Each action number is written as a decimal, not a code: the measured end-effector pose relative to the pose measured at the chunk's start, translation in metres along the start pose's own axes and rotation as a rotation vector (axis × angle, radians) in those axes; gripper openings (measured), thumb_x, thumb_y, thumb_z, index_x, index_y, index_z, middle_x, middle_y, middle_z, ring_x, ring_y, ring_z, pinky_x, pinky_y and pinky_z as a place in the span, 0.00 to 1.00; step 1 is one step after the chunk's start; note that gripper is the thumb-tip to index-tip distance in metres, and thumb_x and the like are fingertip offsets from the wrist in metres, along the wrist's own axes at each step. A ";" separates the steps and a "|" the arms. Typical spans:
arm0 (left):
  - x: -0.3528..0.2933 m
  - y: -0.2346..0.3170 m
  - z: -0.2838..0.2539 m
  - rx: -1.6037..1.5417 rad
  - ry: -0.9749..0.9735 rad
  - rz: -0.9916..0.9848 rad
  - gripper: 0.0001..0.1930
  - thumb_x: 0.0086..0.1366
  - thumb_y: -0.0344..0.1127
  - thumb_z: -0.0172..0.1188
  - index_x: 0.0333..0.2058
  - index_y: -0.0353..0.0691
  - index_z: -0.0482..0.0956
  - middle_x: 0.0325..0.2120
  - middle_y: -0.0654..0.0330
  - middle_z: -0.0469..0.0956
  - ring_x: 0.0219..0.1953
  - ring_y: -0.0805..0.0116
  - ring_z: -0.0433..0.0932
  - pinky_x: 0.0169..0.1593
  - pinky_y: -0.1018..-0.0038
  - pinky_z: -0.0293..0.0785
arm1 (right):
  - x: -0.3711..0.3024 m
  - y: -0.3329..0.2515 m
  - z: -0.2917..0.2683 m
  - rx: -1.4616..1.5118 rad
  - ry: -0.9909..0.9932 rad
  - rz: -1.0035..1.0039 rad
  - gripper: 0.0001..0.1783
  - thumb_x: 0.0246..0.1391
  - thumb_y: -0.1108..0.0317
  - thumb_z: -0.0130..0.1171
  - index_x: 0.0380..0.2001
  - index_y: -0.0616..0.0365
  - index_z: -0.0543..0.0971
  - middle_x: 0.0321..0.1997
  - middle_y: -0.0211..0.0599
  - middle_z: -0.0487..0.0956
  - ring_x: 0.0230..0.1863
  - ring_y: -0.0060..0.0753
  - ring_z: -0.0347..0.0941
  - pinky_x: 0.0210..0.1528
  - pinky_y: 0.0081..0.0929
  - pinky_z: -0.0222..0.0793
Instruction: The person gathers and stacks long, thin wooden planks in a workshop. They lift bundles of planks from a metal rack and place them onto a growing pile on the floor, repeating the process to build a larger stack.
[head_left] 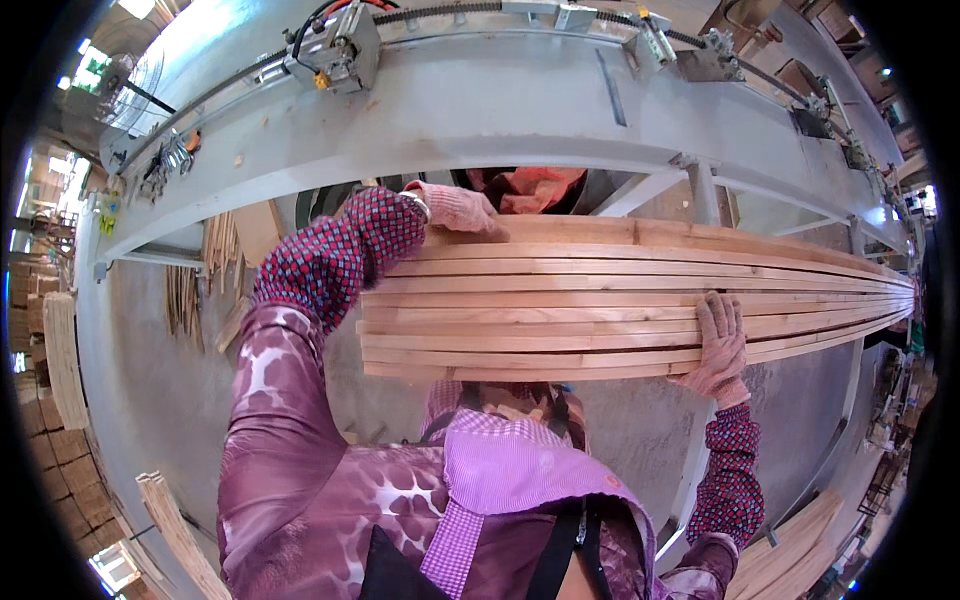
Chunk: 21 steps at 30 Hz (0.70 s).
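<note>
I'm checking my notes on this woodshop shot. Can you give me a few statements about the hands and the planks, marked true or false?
1. Both hands wear pinkish knit gloves. True: left hand, right hand.
2. The left hand rests on the far edge of the stack of long pale wooden planks. True.
3. The right hand hangs free of the stack. False: it grips the near edge.
4. The planks stand upright. False: they lie flat, side by side.
5. A grey metal machine frame lies beyond the stack. True.
</note>
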<state>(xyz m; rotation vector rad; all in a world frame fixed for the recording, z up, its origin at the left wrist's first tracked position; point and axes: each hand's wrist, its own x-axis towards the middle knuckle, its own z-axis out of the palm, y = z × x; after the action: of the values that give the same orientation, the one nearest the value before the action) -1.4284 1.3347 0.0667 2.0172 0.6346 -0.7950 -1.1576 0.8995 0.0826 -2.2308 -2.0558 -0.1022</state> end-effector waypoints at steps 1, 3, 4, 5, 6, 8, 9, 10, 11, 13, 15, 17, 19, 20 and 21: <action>0.001 -0.004 0.003 -0.040 0.001 -0.003 0.29 0.63 0.57 0.62 0.52 0.39 0.82 0.44 0.58 0.84 0.46 0.66 0.80 0.52 0.68 0.75 | 0.002 -0.002 -0.001 -0.005 -0.014 0.018 0.69 0.21 0.40 0.77 0.68 0.59 0.59 0.72 0.51 0.61 0.73 0.59 0.53 0.75 0.63 0.45; -0.018 0.018 0.005 0.092 0.079 0.021 0.29 0.64 0.58 0.59 0.50 0.38 0.82 0.45 0.52 0.83 0.48 0.58 0.80 0.53 0.65 0.74 | -0.001 -0.007 -0.002 -0.023 -0.042 0.078 0.70 0.20 0.41 0.78 0.68 0.59 0.59 0.72 0.50 0.61 0.74 0.59 0.52 0.75 0.61 0.44; -0.032 0.029 0.004 0.143 0.117 0.027 0.29 0.64 0.58 0.58 0.50 0.38 0.82 0.45 0.51 0.83 0.48 0.56 0.80 0.54 0.64 0.73 | 0.000 -0.011 -0.004 -0.018 -0.044 0.097 0.71 0.18 0.41 0.79 0.68 0.59 0.59 0.72 0.49 0.60 0.74 0.58 0.52 0.76 0.60 0.44; -0.040 0.034 0.007 0.193 0.155 0.032 0.28 0.65 0.58 0.57 0.50 0.38 0.82 0.45 0.49 0.82 0.49 0.54 0.80 0.54 0.64 0.73 | 0.000 -0.012 -0.002 -0.023 -0.027 0.094 0.71 0.18 0.41 0.79 0.68 0.59 0.59 0.72 0.49 0.60 0.74 0.58 0.52 0.76 0.60 0.44; -0.039 0.018 0.015 0.227 0.283 0.148 0.30 0.66 0.60 0.53 0.50 0.38 0.81 0.44 0.46 0.81 0.50 0.48 0.79 0.54 0.62 0.74 | -0.001 -0.012 0.000 -0.026 -0.010 0.090 0.71 0.19 0.41 0.79 0.68 0.59 0.59 0.72 0.49 0.60 0.74 0.57 0.52 0.76 0.60 0.44; -0.046 0.016 0.025 0.175 0.311 0.233 0.31 0.66 0.62 0.51 0.51 0.39 0.80 0.44 0.46 0.81 0.50 0.48 0.79 0.53 0.61 0.74 | -0.001 -0.016 -0.002 -0.040 -0.032 0.124 0.69 0.20 0.40 0.79 0.67 0.58 0.60 0.72 0.50 0.60 0.74 0.57 0.52 0.75 0.59 0.45; -0.051 0.016 0.033 0.149 0.325 0.276 0.32 0.66 0.63 0.51 0.51 0.39 0.79 0.44 0.46 0.81 0.50 0.48 0.79 0.53 0.61 0.74 | -0.002 -0.017 -0.001 -0.045 -0.012 0.127 0.69 0.20 0.40 0.79 0.67 0.58 0.60 0.72 0.50 0.60 0.74 0.57 0.52 0.75 0.59 0.45; -0.055 0.012 0.049 0.487 0.437 0.451 0.32 0.66 0.65 0.49 0.50 0.42 0.80 0.43 0.47 0.82 0.49 0.49 0.81 0.52 0.59 0.74 | -0.004 -0.018 0.000 -0.046 0.010 0.128 0.69 0.21 0.40 0.79 0.67 0.58 0.60 0.72 0.50 0.60 0.74 0.57 0.52 0.75 0.59 0.45; -0.059 0.016 0.058 0.415 0.488 0.322 0.32 0.66 0.66 0.49 0.50 0.42 0.79 0.43 0.47 0.82 0.49 0.50 0.81 0.52 0.59 0.74 | -0.005 -0.019 0.001 -0.049 0.037 0.128 0.68 0.21 0.40 0.79 0.67 0.58 0.60 0.72 0.49 0.60 0.74 0.57 0.52 0.75 0.58 0.46; -0.055 0.034 0.073 0.268 0.589 0.072 0.32 0.66 0.67 0.49 0.50 0.44 0.79 0.43 0.49 0.83 0.48 0.50 0.81 0.52 0.59 0.75 | -0.010 -0.026 0.003 -0.075 0.010 0.207 0.68 0.19 0.42 0.79 0.67 0.57 0.61 0.72 0.49 0.61 0.74 0.55 0.53 0.76 0.57 0.46; -0.054 0.041 0.077 0.343 0.592 -0.032 0.33 0.65 0.68 0.48 0.51 0.44 0.78 0.43 0.51 0.83 0.48 0.50 0.82 0.52 0.56 0.74 | -0.008 -0.033 0.005 -0.071 0.007 0.249 0.67 0.20 0.44 0.79 0.67 0.57 0.61 0.72 0.50 0.61 0.74 0.55 0.53 0.76 0.56 0.45; -0.064 0.054 0.073 0.383 0.590 -0.111 0.34 0.65 0.69 0.48 0.52 0.44 0.77 0.43 0.51 0.83 0.48 0.50 0.82 0.52 0.54 0.74 | -0.014 -0.051 0.009 -0.085 0.036 0.352 0.66 0.22 0.46 0.79 0.67 0.57 0.60 0.72 0.51 0.61 0.73 0.55 0.54 0.76 0.56 0.46; -0.064 0.040 0.078 0.393 0.637 -0.085 0.34 0.65 0.69 0.47 0.52 0.45 0.78 0.44 0.51 0.83 0.49 0.52 0.82 0.53 0.52 0.73 | -0.014 -0.083 0.017 -0.096 0.120 0.507 0.64 0.26 0.48 0.78 0.68 0.58 0.59 0.72 0.52 0.60 0.73 0.55 0.55 0.76 0.55 0.46; -0.063 0.041 0.078 0.400 0.619 -0.088 0.34 0.65 0.69 0.47 0.52 0.45 0.78 0.44 0.51 0.83 0.49 0.52 0.82 0.53 0.52 0.73 | -0.018 -0.103 0.020 -0.117 0.183 0.627 0.63 0.29 0.49 0.78 0.69 0.58 0.59 0.72 0.52 0.60 0.73 0.55 0.55 0.76 0.53 0.46; -0.063 0.042 0.077 0.409 0.599 -0.090 0.34 0.65 0.69 0.47 0.53 0.45 0.78 0.44 0.51 0.83 0.49 0.52 0.82 0.53 0.52 0.73 | -0.019 -0.124 0.025 -0.138 0.245 0.747 0.62 0.33 0.50 0.77 0.70 0.58 0.58 0.72 0.52 0.60 0.73 0.54 0.55 0.76 0.52 0.46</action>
<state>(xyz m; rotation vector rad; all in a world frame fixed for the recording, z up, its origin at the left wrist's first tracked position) -1.4644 1.2388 0.1013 2.6495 0.9609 -0.3743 -1.2837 0.8936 0.0598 -2.7363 -1.0325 -0.4299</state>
